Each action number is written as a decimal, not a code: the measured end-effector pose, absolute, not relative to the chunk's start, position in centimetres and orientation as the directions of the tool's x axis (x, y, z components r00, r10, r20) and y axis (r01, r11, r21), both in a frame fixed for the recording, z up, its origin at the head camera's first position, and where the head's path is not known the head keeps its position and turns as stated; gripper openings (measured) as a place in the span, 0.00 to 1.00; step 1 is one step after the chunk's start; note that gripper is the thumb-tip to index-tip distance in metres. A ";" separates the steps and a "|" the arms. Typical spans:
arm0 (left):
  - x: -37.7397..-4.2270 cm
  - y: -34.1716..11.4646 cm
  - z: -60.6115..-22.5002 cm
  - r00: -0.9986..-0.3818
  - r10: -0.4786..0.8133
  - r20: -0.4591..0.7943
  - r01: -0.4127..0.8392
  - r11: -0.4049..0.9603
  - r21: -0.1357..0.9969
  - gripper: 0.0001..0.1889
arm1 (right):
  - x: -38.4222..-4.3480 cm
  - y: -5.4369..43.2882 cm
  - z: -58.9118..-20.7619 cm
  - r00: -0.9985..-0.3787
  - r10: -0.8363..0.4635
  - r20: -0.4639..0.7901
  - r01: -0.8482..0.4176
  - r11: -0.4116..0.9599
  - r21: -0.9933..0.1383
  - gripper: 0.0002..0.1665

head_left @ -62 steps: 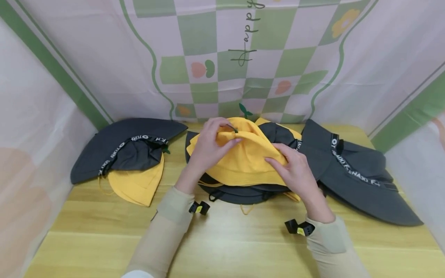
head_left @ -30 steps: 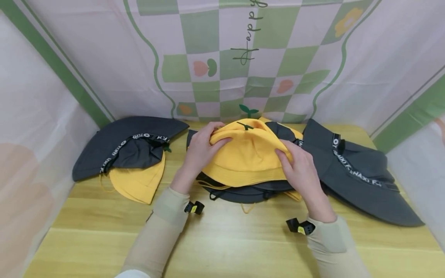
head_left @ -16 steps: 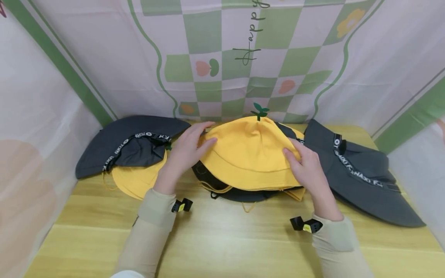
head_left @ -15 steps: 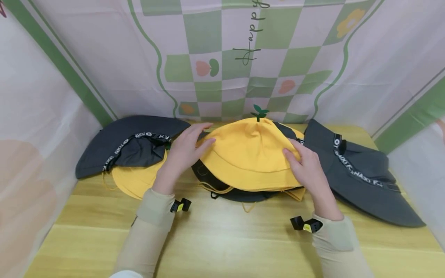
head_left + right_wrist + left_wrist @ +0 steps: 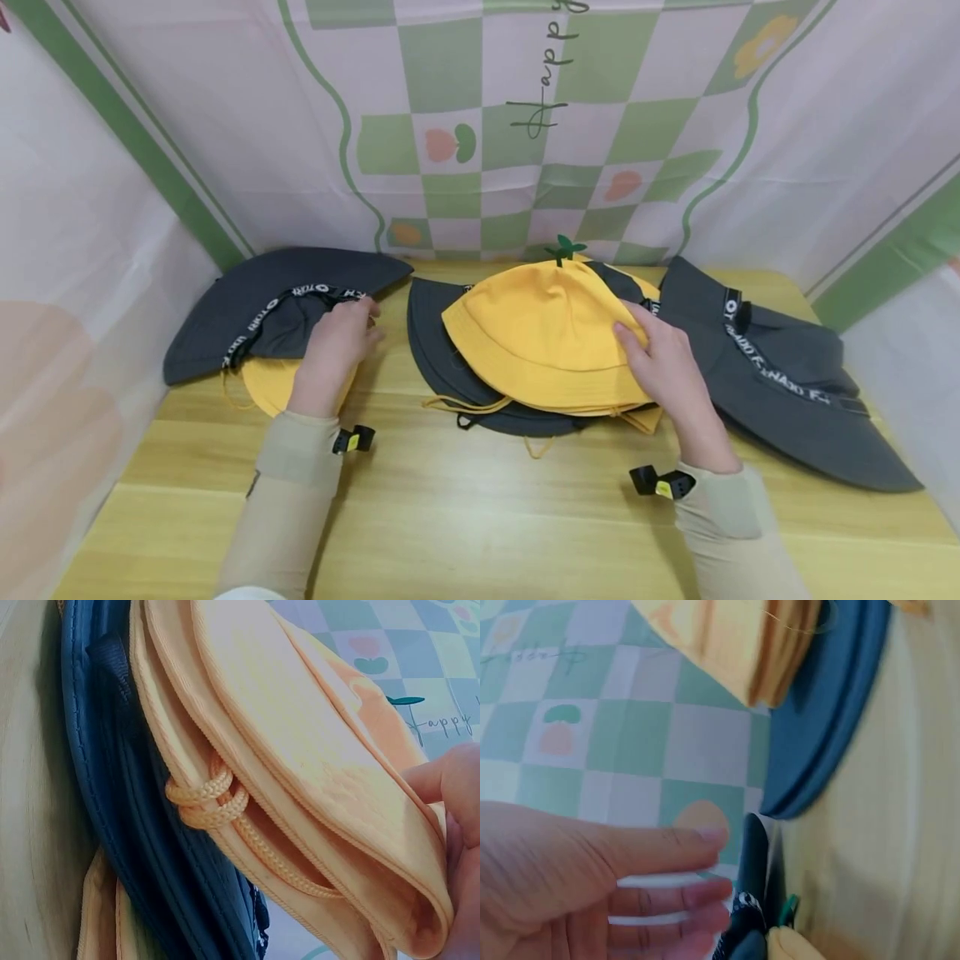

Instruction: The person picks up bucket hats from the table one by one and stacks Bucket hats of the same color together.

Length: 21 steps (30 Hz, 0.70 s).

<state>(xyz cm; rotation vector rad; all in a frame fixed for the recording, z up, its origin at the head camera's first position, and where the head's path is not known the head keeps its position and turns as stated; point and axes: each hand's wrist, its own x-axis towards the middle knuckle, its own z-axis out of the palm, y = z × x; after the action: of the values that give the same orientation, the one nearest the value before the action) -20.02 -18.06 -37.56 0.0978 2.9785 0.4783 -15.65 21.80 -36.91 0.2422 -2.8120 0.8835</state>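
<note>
Yellow bucket hats [image 5: 547,333], nested with a green sprout [image 5: 564,250] on top, lie over dark grey wide-brimmed hats [image 5: 431,337] in the middle. My right hand [image 5: 671,367] pinches the right side of the yellow hats between thumb and fingers; the right wrist view shows stacked yellow brims [image 5: 262,742] and a knotted cord [image 5: 210,799]. My left hand [image 5: 333,350], holding nothing, is over the left group, a dark grey hat [image 5: 217,312] with a lettered band and a yellow hat [image 5: 270,383]. Its thumb and fingers are extended in the left wrist view.
More dark grey hats [image 5: 787,425] with a lettered band lie at the right. A wooden table [image 5: 480,517] bears everything. Behind it hangs a curtain [image 5: 517,158] with green checks. Yellow cords trail from the middle pile's front edge.
Both hands shifted the yellow hats slightly right and turned their sprout upright. My left hand then let go and moved left to the other hats. My right hand keeps its pinch.
</note>
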 end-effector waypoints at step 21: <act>-19.7 -18.4 -39.7 -0.977 -0.028 -0.213 -0.065 0.984 0.167 0.15 | -15.5 22.0 -36.8 -0.964 -0.131 0.234 -0.244 0.785 -0.569 0.25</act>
<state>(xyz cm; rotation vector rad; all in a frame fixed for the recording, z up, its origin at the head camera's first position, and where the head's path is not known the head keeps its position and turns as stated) -19.72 -18.39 -39.65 -0.0689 2.9183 0.2561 -15.52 21.97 -36.79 0.2963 -2.7945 0.9270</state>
